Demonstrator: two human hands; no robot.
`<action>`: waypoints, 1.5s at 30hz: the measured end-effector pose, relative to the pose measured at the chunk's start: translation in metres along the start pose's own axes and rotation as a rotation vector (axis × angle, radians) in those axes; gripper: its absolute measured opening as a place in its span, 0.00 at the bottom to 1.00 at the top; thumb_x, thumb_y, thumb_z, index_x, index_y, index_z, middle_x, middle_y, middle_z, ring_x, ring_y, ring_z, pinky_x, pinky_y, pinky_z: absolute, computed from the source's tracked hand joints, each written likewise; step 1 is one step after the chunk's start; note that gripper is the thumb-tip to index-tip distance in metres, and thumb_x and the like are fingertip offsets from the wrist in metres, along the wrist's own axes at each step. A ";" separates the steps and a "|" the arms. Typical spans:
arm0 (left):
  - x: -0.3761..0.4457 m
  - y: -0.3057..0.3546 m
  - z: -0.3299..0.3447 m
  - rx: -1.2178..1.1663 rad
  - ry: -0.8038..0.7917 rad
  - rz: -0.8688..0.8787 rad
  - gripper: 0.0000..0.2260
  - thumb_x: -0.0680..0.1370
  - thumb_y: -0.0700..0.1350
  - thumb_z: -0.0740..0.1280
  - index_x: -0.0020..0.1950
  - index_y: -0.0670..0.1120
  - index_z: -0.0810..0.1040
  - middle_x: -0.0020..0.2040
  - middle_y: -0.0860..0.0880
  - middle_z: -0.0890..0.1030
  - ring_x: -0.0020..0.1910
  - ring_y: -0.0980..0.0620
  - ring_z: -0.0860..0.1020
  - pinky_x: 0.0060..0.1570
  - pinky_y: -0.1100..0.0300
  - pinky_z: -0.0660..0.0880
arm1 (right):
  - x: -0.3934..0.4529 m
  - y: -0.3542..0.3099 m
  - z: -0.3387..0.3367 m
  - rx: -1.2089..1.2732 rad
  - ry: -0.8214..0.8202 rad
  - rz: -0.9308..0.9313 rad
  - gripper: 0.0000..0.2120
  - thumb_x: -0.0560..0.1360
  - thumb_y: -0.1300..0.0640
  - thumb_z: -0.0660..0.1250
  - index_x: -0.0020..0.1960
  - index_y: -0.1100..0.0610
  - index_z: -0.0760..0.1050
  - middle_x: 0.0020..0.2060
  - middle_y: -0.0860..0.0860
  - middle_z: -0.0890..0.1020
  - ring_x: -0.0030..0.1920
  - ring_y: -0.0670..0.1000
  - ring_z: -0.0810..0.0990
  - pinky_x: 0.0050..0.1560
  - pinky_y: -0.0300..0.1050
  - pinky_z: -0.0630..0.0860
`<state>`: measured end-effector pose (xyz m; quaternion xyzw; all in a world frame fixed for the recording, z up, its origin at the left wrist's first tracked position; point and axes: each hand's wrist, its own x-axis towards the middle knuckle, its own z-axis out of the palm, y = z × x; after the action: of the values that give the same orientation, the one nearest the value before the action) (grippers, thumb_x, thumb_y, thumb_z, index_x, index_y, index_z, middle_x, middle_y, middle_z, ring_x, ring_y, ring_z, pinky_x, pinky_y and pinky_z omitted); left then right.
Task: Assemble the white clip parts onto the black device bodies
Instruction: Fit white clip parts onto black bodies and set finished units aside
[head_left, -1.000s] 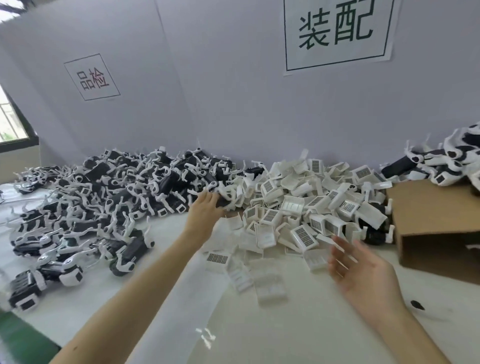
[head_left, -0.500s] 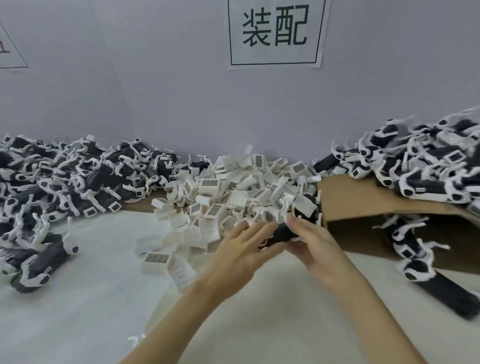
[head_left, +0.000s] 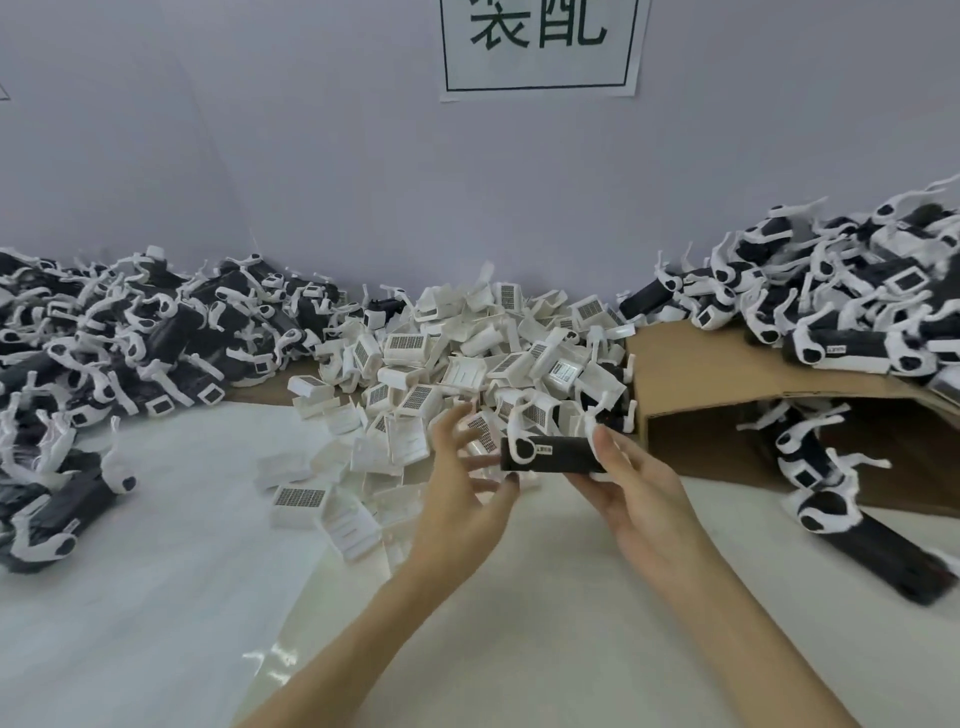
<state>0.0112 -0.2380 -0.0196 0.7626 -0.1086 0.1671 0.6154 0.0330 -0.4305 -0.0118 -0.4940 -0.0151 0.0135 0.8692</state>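
- We hold 1 black device body (head_left: 553, 455) in our right hand (head_left: 641, 499), fingers curled under it and thumb on its right end, above the white table (head_left: 156, 597).
- Its long axis runs left to right, level, with a white fitting at the left end.
- Our left hand (head_left: 462, 499) is spread and holds nothing, fingertips just beside the body's left end.
- The pile of white clip parts (head_left: 467, 364) lies directly beyond both hands; the left hand is nearer it, so we judge it should fetch the clip.
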 end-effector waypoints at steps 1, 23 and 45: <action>0.001 0.001 -0.001 -0.156 -0.049 -0.122 0.34 0.75 0.43 0.74 0.74 0.64 0.62 0.68 0.46 0.78 0.58 0.54 0.84 0.62 0.57 0.79 | -0.001 -0.001 -0.001 -0.009 0.021 -0.003 0.25 0.73 0.51 0.76 0.65 0.63 0.80 0.60 0.58 0.86 0.61 0.53 0.85 0.56 0.43 0.83; -0.007 -0.002 -0.005 0.529 -0.033 0.262 0.41 0.80 0.66 0.68 0.86 0.58 0.50 0.75 0.56 0.67 0.69 0.57 0.72 0.62 0.62 0.74 | -0.023 -0.001 0.004 -0.426 0.016 -0.353 0.20 0.71 0.62 0.80 0.60 0.54 0.81 0.56 0.51 0.87 0.61 0.50 0.84 0.65 0.47 0.80; -0.016 0.023 0.000 0.144 0.152 0.278 0.18 0.70 0.58 0.81 0.53 0.55 0.80 0.51 0.54 0.78 0.43 0.48 0.81 0.36 0.63 0.77 | -0.027 0.029 0.010 -1.024 -0.288 -0.451 0.32 0.81 0.65 0.70 0.74 0.35 0.69 0.66 0.37 0.80 0.67 0.41 0.78 0.67 0.36 0.75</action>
<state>-0.0118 -0.2434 -0.0054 0.7676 -0.1540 0.3152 0.5364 0.0050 -0.4087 -0.0319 -0.8294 -0.2429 -0.1140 0.4900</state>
